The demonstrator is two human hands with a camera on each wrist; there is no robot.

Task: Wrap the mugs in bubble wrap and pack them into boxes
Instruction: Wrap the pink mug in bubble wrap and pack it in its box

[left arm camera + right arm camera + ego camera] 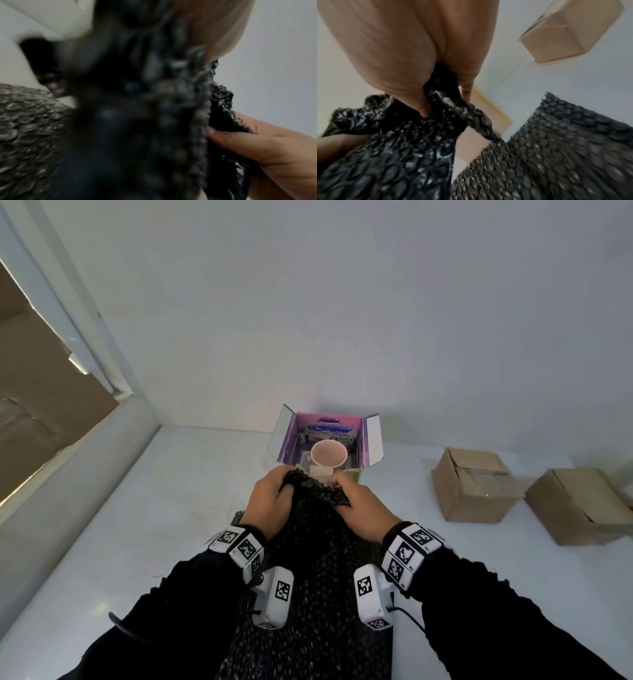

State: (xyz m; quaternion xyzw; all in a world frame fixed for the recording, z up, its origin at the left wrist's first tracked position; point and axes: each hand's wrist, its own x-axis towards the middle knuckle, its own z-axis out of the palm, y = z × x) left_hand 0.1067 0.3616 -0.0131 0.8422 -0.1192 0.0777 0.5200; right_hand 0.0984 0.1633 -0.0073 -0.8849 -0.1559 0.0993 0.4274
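Behind both hands [270, 498] [359, 501] gripping black bubble wrap [315, 542] stand an open box [371, 440], mug [329, 453], 2 cartons [476, 487]

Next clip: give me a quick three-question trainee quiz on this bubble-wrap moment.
1. True or false: both hands grip the black bubble wrap.
2. How many brown cardboard boxes sit on the table to the person's right?
3. Where is the pink mug? A) inside the open purple box; B) wrapped in the person's hands; C) on top of a brown box.

Key:
1. True: left hand and right hand both bunch its top edge.
2. Two.
3. A.
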